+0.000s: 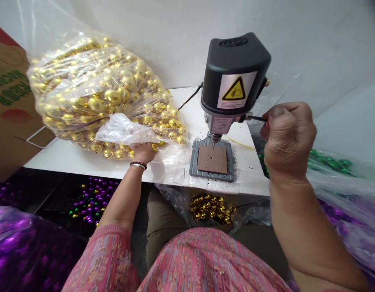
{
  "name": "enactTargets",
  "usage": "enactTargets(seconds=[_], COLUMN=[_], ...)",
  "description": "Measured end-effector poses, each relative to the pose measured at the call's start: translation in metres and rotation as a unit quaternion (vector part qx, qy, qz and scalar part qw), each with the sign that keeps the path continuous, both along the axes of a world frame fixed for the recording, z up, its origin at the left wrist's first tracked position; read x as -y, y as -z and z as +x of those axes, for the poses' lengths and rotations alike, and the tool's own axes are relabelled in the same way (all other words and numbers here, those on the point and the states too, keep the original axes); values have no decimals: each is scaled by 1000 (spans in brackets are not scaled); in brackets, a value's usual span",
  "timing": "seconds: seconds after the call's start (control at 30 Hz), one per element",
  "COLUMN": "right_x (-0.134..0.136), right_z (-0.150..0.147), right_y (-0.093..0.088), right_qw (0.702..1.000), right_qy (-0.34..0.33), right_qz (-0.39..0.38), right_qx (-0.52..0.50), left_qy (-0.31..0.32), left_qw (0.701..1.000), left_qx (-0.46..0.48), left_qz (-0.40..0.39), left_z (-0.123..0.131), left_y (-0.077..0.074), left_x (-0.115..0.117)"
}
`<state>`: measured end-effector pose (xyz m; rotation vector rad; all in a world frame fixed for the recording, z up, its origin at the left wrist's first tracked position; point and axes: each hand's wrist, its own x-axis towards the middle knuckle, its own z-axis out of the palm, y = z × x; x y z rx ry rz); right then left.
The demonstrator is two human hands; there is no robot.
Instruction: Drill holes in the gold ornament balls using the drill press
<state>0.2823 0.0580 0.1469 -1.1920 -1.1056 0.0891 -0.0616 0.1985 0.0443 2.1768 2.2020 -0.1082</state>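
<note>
My left hand (144, 153) reaches into the torn mouth of a big clear plastic bag of gold beads (93, 97) lying on the white table (68, 160); its fingers are hidden among the beads. My right hand (287, 138) is closed around the thin black feed lever (254, 118) of a small bench drill press (232, 77). The drill bit points down at a brown board on the grey base plate (213, 160), where nothing lies.
A cardboard box (7, 101) stands at the far left. Purple, green and gold beads (91, 198) lie below the table edge. A small bag of gold beads (211, 207) rests in my lap. Bags of purple (354, 227) and green beads (327, 160) sit right.
</note>
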Motion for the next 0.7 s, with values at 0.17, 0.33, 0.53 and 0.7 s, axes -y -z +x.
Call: enactTargets(seconds=[0.17,0.33,0.53,0.7], right_x=[-2,-4,-2,0], right_z=[0,0,-1,-1], right_y=[2,3,2,1], right_qw=[1000,1000,1000,1000], right_qy=[-7,-9,0,-3], right_qz=[20,27,11,8], right_qx=[6,1,8,23], left_qy=[104,22,-75,33], left_qw=[980,954,920,848], left_qx=[167,295,379,529], left_qz=[-6,42,-64,-34], left_z=[-6,8,18,27], left_y=[7,9,7,3], left_x=[19,19,8,39])
